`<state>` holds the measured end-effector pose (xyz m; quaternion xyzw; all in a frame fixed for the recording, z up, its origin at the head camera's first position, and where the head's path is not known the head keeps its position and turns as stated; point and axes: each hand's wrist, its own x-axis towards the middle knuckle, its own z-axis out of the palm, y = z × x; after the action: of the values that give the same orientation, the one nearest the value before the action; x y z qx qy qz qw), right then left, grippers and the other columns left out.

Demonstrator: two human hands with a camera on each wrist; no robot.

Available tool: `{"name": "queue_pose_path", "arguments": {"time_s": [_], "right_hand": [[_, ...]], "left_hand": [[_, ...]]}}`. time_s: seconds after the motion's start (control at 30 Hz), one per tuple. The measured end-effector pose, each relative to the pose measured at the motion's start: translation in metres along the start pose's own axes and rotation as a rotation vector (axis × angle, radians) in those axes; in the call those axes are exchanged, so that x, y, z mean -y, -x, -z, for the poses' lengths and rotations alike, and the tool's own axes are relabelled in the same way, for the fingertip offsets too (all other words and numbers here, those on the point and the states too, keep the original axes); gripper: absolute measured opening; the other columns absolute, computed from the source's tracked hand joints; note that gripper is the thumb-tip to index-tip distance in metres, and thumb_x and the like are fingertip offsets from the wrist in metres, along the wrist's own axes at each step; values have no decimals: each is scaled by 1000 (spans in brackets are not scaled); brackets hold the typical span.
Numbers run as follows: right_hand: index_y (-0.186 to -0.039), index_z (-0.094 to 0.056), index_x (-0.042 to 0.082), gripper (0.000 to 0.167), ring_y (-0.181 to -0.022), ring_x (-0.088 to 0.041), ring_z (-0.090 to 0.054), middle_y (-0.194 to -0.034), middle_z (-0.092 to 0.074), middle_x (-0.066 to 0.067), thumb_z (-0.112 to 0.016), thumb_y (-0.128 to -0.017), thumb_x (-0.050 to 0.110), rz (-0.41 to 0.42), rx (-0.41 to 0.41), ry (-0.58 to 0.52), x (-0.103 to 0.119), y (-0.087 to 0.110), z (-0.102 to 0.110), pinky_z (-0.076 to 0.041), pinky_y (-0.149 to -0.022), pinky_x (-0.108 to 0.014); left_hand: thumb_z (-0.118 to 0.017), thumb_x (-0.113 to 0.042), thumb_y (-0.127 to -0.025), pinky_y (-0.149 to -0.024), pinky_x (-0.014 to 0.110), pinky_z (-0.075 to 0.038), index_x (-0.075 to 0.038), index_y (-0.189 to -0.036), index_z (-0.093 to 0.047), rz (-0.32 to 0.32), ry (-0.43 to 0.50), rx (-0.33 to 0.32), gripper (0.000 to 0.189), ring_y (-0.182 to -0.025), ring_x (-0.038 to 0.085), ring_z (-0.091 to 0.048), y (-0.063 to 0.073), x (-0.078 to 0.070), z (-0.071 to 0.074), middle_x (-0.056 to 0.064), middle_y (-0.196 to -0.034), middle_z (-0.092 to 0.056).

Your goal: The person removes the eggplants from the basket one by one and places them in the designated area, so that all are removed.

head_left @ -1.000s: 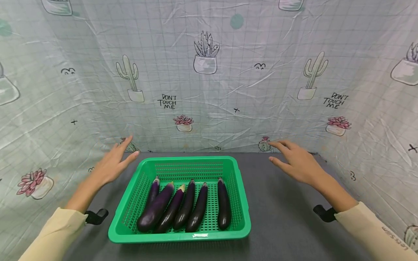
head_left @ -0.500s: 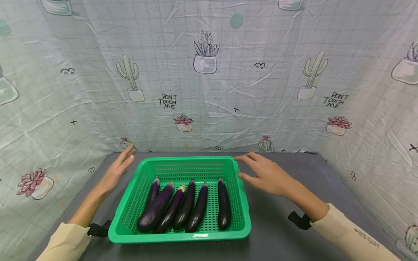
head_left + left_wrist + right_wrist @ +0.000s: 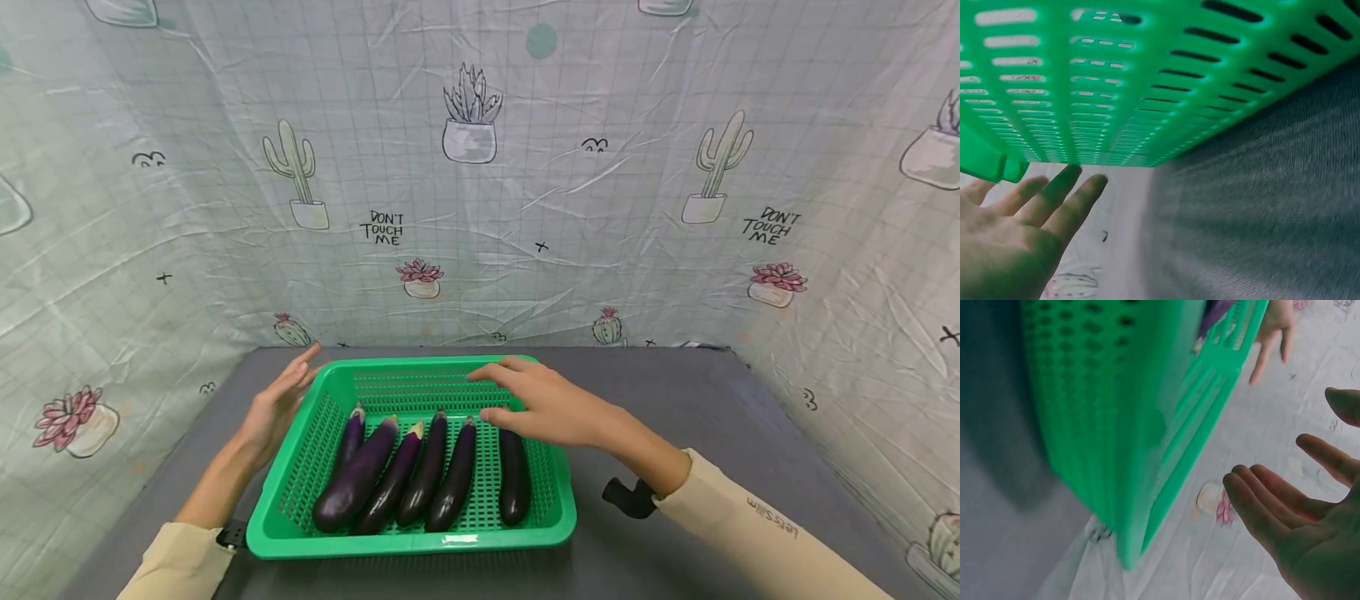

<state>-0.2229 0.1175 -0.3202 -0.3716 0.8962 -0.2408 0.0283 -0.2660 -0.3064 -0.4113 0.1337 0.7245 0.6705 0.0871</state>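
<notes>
A green plastic basket (image 3: 360,546) with slotted walls holds several dark purple eggplants (image 3: 453,483), laid lengthwise in a row. One eggplant (image 3: 514,483) lies apart near the right wall, its stem end hidden under my right hand (image 3: 543,404). That hand hovers over the basket's right side, palm down, fingers extended and holding nothing. At the basket's left side is my left hand (image 3: 273,412), fingers straight beside the outer wall. In the left wrist view, the left fingers (image 3: 1060,194) reach along just below the rim. The right wrist view shows the right fingers (image 3: 1272,500) spread, nothing in them.
The basket stands on a dark grey tabletop (image 3: 697,400). A pale curtain (image 3: 525,183) printed with cacti surrounds the back and both sides. Both wrists wear black straps (image 3: 630,497).
My right hand has moved left, from beside the basket to above its right side. My left hand has come down and in against the basket's left side. The eggplants have stayed in place.
</notes>
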Motion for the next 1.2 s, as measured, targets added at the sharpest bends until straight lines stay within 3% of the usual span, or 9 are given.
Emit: {"name": "queue_pose_path", "arguments": {"time_s": [0.2, 0.23, 0.3, 0.4, 0.47, 0.67, 0.83, 1.07, 1.2], "right_hand": [[-148, -54, 23, 45, -121, -16, -60, -140, -58, -1, -60, -105, 37, 6, 81, -125, 10, -21, -12, -54, -97, -34], [-148, -53, 23, 45, -123, -16, -60, -140, -58, -1, -59, -106, 37, 9, 100, -154, 12, -24, -14, -54, -98, -32], [-148, -52, 23, 45, -125, -17, -60, -139, -60, 0, -58, -106, 37, 9, 140, -209, 15, -31, -17, -54, -100, -31], [-150, -50, 27, 46, -124, -16, -62, -136, -63, 2, -58, -106, 40, -12, 195, -259, 21, -38, -21, -53, -99, -31], [-150, -50, 30, 47, -123, -15, -63, -134, -64, 2, -58, -105, 42, -24, 220, -269, 24, -43, -23, -53, -98, -31], [-149, -49, 30, 46, -120, -17, -66, -133, -65, 0, -58, -105, 41, -68, 257, -346, 32, -59, -33, -53, -94, -31], [-150, -49, 23, 47, -109, -22, -71, -130, -66, -7, -60, -105, 35, -108, 259, -454, 37, -74, -46, -57, -88, -29], [-152, -46, 15, 53, -110, -32, -70, -124, -68, -17, -62, -105, 31, -192, 286, -643, 45, -90, -66, -59, -94, -43], [-152, -46, 11, 55, -106, -32, -72, -120, -69, -19, -63, -104, 33, -243, 324, -718, 48, -99, -79, -61, -90, -43]], "left_hand": [[-22, -47, -113, -114, 31, -42, -33, -168, -5, 25, 54, 42, 59, -147, 17, -41, -1, 7, -1, 13, -170, -17], [-22, -47, -113, -107, 29, -49, -33, -168, -4, 25, 77, 57, 59, -141, 14, -48, -1, 8, -2, 12, -167, -24], [-23, -44, -114, -105, 30, -51, -32, -168, -2, 13, 125, 82, 59, -136, 14, -55, 0, 10, -2, 9, -161, -34], [-23, -41, -114, -105, 29, -51, -31, -168, -1, 8, 154, 102, 59, -135, 12, -56, 2, 12, -2, 2, -158, -38], [-22, -40, -115, -105, 28, -51, -30, -168, 0, 10, 141, 100, 59, -135, 10, -55, 3, 13, -3, 4, -160, -34], [-24, -40, -114, -102, 23, -49, -26, -168, 3, 11, 28, 67, 62, -131, 3, -54, 0, 12, -7, 20, -171, -5], [-26, -39, -114, -100, 20, -48, -24, -168, 5, 8, -24, 41, 64, -128, 0, -51, -3, 10, -7, 21, -172, 6], [-27, -37, -114, -100, 16, -46, -20, -168, 6, 2, -42, 28, 66, -128, -1, -47, -5, 11, -6, 20, -172, 12], [-29, -35, -115, -98, 13, -45, -17, -168, 7, 5, -58, 10, 66, -147, 30, -37, -6, 11, -7, 20, -172, 14]]}}
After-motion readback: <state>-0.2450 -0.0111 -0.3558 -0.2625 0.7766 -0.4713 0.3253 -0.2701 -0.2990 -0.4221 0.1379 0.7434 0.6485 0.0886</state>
